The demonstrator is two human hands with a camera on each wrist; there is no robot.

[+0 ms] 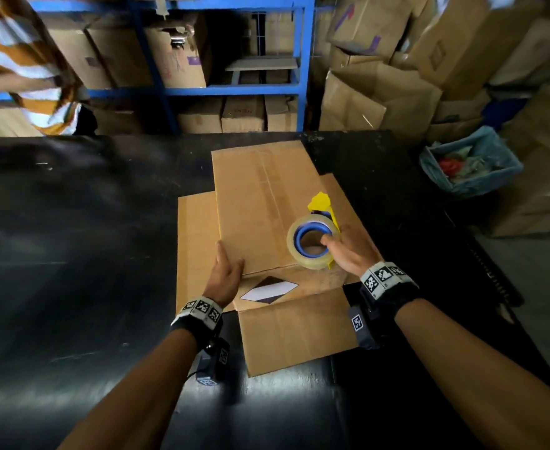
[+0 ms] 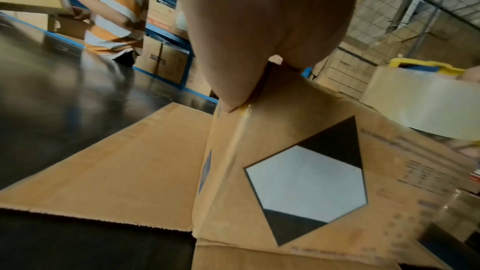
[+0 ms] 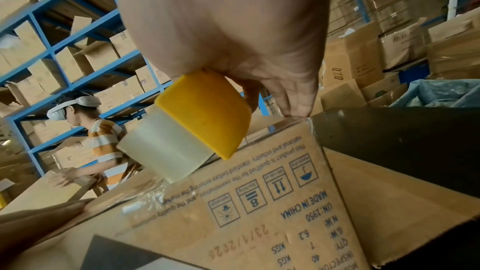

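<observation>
A brown cardboard box stands on the black table with its top flaps folded shut and its side flaps spread out. My left hand lies flat on the box's near left corner, fingers straight, pressing the flap down. My right hand grips a yellow tape dispenser with a clear tape roll on a blue core, held against the near right of the box top. In the right wrist view the yellow dispenser and tape roll sit under my palm, touching the printed box side.
Another person in an orange-striped shirt handles a box at the far left of the table. Blue shelving with cartons stands behind. Stacked cartons and a blue-lined bin fill the right side.
</observation>
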